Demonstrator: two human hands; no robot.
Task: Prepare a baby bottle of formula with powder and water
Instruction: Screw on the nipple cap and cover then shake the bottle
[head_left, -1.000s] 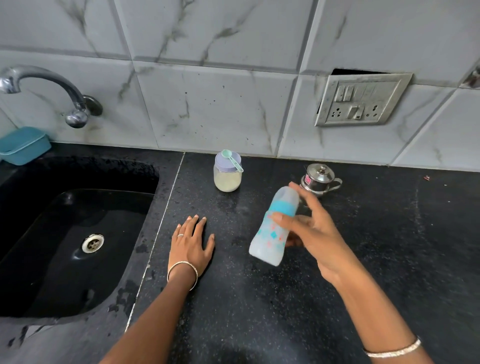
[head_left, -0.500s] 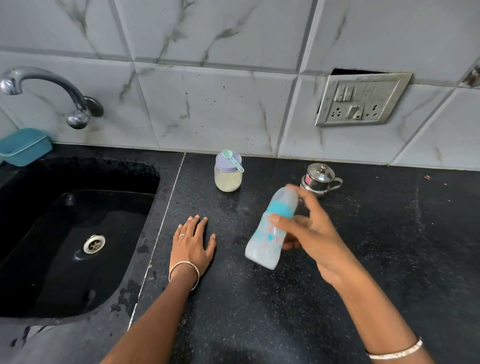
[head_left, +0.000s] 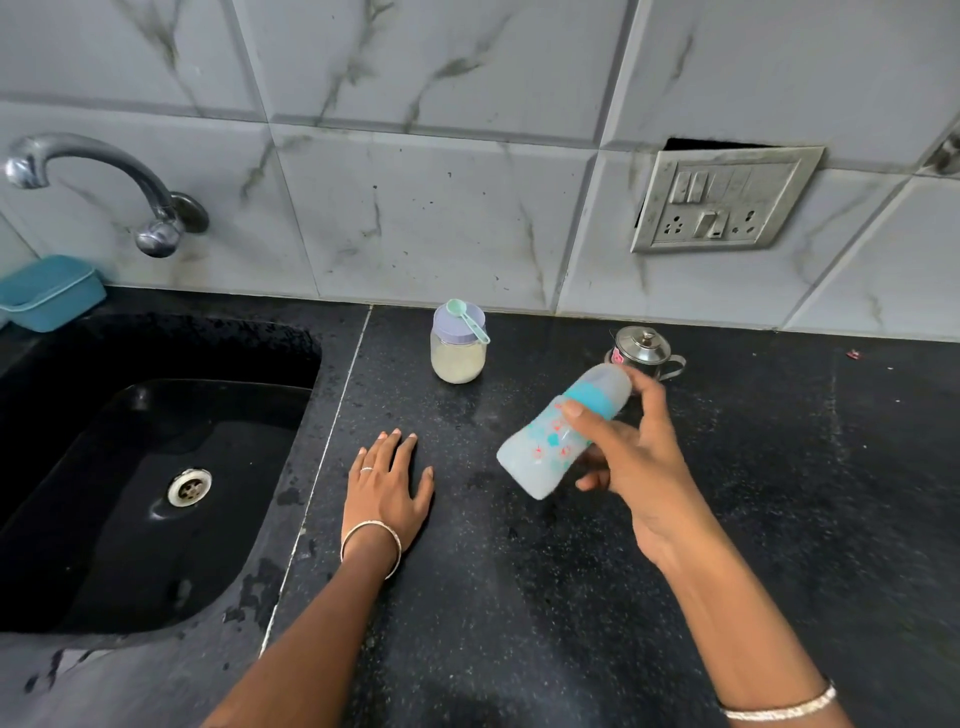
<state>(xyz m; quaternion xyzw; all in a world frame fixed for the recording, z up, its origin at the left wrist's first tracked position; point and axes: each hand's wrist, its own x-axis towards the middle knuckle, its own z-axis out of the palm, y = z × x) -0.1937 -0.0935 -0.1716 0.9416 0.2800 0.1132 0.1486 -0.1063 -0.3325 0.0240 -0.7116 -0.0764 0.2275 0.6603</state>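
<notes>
Your right hand grips the baby bottle above the black desk, tilted with its capped end toward the wall. Your left hand lies flat and released on the desk. The powder jar, a green scoop resting on its lid, stands near the wall, beside a small steel pot.

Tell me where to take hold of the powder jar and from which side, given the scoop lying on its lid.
Grip the jar around its clear round body below the lilac lid, coming from the front with the free left hand. The scoop rests loose across the lid, so a top grasp would probably knock it off.
</notes>
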